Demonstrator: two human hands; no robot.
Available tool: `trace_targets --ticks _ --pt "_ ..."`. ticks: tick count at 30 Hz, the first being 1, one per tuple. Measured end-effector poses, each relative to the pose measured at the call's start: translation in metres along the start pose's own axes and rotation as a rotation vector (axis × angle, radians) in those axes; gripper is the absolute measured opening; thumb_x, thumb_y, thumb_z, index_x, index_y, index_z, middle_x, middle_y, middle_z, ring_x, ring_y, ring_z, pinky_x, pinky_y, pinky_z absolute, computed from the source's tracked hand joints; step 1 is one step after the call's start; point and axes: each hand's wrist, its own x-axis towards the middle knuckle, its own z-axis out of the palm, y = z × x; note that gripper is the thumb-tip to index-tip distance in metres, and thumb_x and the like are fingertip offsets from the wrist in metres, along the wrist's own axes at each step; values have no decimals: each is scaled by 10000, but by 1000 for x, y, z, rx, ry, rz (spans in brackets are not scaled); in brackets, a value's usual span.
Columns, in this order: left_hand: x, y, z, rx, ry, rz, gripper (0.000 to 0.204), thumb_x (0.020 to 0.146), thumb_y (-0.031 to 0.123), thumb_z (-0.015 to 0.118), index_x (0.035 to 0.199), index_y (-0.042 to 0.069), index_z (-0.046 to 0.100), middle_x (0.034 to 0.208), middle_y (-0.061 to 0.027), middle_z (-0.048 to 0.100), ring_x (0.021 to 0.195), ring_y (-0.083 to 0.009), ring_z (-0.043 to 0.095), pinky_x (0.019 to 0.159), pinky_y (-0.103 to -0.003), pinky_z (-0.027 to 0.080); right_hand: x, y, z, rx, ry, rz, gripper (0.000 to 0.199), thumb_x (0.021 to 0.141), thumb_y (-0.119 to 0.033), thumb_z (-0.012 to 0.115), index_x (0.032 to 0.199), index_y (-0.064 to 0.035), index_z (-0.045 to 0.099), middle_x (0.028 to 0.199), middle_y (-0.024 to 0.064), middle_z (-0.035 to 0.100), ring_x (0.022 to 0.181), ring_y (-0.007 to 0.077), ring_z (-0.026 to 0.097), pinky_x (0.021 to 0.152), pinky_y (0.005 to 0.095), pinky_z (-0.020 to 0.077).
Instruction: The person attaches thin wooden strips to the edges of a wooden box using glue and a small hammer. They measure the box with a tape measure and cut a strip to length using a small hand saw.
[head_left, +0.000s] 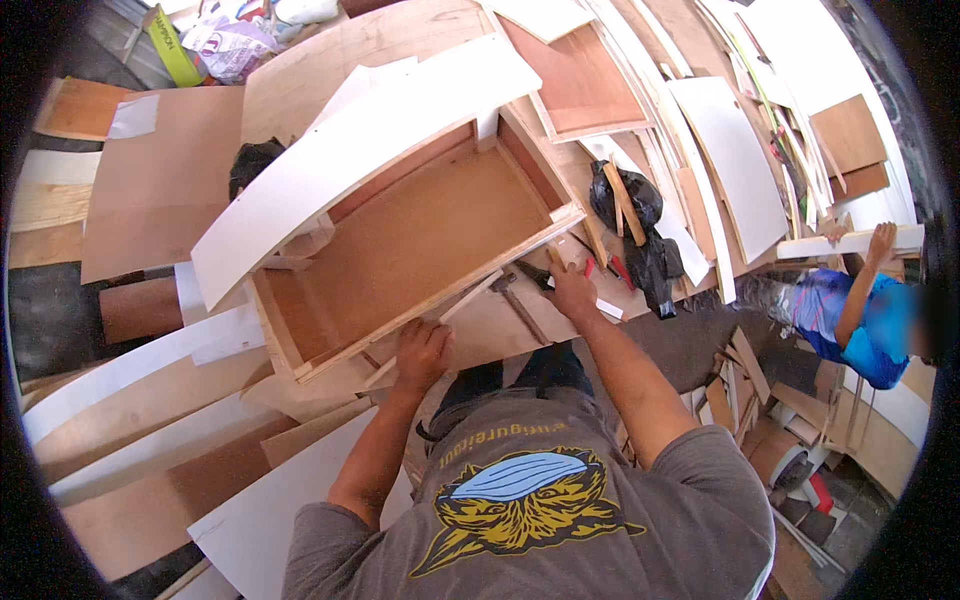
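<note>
A shallow wooden box (420, 225) lies open side up on the work table, with a long curved white panel (400, 130) along its far side. My left hand (425, 350) is at the box's near edge, fingers curled over a thin wooden strip (472, 297); what they grip is hidden. To the right, my right hand (573, 290) has bent fingers among the tools by the box's near right corner. Its fingertips are partly hidden. A hammer (522, 308) lies between my hands. Beside the right hand are a short white strip (608, 309) and a red-handled tool (621, 270).
Black plastic bags (655, 265) with wood offcuts (627, 203) lie right of the box. White and brown boards (160, 180) surround the table. At far right a co-worker (850, 310) holds a white board (850, 243). Scrap wood (740, 380) is piled on the floor.
</note>
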Motion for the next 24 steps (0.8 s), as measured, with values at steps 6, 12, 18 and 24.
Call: trace_targets --ticks 6,12,18,24 --pt "-38 -38 98 93 -175 -89 311 886 187 623 1166 55 640 1174 -152 641 1072 -369 601 921 -505 489 10 55 41 -293 286 -76 646 840 -408 763 1373 -164 493 1281 209 549 1073 398 669 835 503 578" --pt "-36 -44 107 248 -339 -278 393 890 185 601 1254 41 576 1236 -153 604 1179 -361 568 988 -511 470 -6 83 -69 -46 165 301 673 907 -467 671 1454 -171 413 1200 200 584 972 395 704 799 484 594" --pt "-45 -72 107 297 -468 -234 394 875 113 595 1256 26 546 1251 -188 584 1152 -353 598 873 -443 562 38 135 -104 32 372 398 505 939 -342 648 1354 -125 458 1189 210 514 981 416 692 822 519 596" --pt "-29 -41 69 343 -576 -303 425 843 41 584 1261 10 513 1262 -209 560 1160 -370 593 884 -449 584 42 105 -67 25 343 -82 466 948 -256 579 1399 -188 487 1364 183 501 1016 384 691 803 528 588"
